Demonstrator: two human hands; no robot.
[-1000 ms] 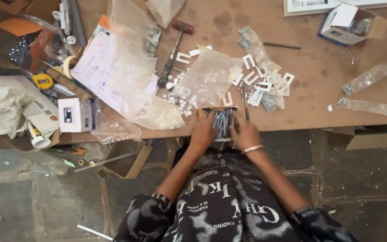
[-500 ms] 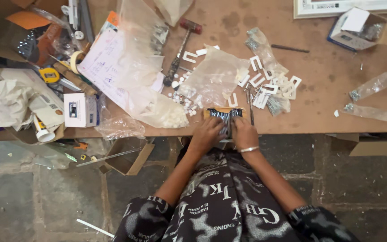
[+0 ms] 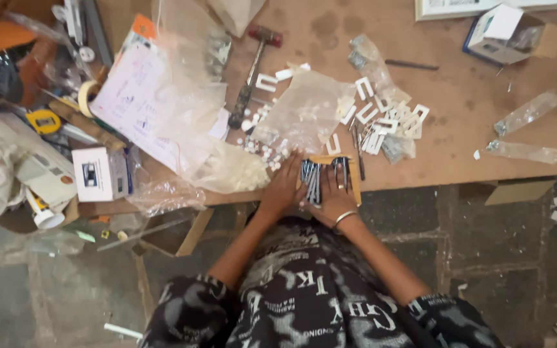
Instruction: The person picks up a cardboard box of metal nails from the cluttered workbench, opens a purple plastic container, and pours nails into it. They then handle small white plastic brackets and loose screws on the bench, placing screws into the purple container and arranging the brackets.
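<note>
Head view: both hands, left (image 3: 283, 189) and right (image 3: 334, 197), closed on metal strips (image 3: 312, 179); hammer (image 3: 251, 74) at 11 o'clock.

Ahead of your left grip (image 3: 283, 188), the clear bag (image 3: 304, 109) and hammer (image 3: 251, 74) block the way. White brackets (image 3: 388, 119) crowd beyond your right grip (image 3: 335, 200). Bare surface (image 3: 459, 138) lies farther right.

We see a hammer (image 3: 250, 74) at eleven o'clock. An open cardboard box (image 3: 503, 33) sits at one, a yellow tape measure (image 3: 44, 120) at nine.
</note>
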